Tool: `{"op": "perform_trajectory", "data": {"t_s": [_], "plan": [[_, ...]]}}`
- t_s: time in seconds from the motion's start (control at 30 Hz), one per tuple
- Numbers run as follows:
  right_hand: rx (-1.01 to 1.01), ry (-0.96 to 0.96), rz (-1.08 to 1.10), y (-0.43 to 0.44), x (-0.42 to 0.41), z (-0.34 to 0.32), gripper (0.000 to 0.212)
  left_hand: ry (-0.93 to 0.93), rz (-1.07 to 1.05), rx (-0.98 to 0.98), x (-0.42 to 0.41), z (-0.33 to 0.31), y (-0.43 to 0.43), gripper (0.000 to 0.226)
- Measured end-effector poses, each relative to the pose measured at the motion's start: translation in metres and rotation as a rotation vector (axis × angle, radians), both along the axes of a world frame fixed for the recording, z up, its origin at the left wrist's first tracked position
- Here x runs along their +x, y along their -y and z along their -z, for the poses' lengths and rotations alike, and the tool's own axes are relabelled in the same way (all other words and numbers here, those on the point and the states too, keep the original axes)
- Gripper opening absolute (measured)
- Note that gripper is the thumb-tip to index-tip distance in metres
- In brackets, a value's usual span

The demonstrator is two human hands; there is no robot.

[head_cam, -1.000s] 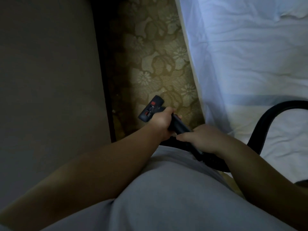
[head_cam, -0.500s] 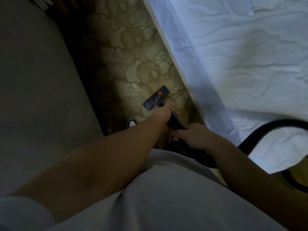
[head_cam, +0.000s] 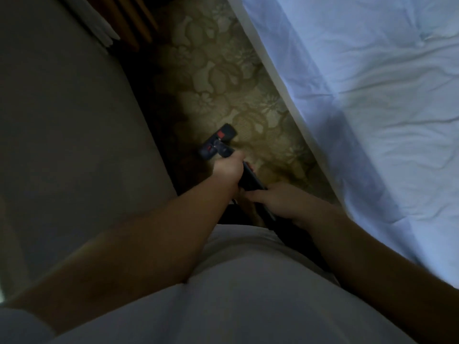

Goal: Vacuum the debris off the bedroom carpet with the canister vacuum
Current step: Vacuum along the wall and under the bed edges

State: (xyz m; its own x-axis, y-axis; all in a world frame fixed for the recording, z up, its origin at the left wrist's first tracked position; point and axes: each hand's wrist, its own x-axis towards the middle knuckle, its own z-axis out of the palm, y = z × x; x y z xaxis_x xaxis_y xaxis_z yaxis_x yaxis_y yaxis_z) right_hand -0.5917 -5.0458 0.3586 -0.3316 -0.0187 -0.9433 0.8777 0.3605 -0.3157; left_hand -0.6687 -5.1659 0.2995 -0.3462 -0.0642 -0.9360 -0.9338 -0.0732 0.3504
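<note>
A black vacuum floor head (head_cam: 217,141) with red pedals sits on the beige flower-patterned carpet (head_cam: 218,78) in the narrow strip between wall and bed. Its dark wand (head_cam: 250,181) runs back toward me. My left hand (head_cam: 229,167) grips the wand just behind the head. Lower down, my right hand (head_cam: 280,199) holds the wand near my waist, fingers curled over it. The hose and the canister are out of view. No debris can be made out in the dim light.
A plain grey wall (head_cam: 69,135) closes the left side. The bed with a white sheet (head_cam: 360,100) fills the right. Brown wooden furniture (head_cam: 129,23) and white cloth (head_cam: 99,28) stand at the far end of the strip. My grey shirt (head_cam: 236,294) hides the floor below.
The view has swung so the bed edge now runs more diagonally. The floor head sits a little farther along the carpet. The black hose on the bed has left the frame.
</note>
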Motion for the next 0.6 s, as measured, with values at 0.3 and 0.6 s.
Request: {"op": "perform_trajectory", "data": {"t_s": [0.3,0.6], "plan": [[-0.137,0.077,0.016,0.102,-0.012,0.050,0.047,-0.040,-0.131,-0.108,0.000,0.030,0.096,0.039],[-0.069,0.215,-0.275,0.069,0.005,0.032,0.021,0.032,-0.214,-0.092,0.044,0.031,0.071,0.030]]}}
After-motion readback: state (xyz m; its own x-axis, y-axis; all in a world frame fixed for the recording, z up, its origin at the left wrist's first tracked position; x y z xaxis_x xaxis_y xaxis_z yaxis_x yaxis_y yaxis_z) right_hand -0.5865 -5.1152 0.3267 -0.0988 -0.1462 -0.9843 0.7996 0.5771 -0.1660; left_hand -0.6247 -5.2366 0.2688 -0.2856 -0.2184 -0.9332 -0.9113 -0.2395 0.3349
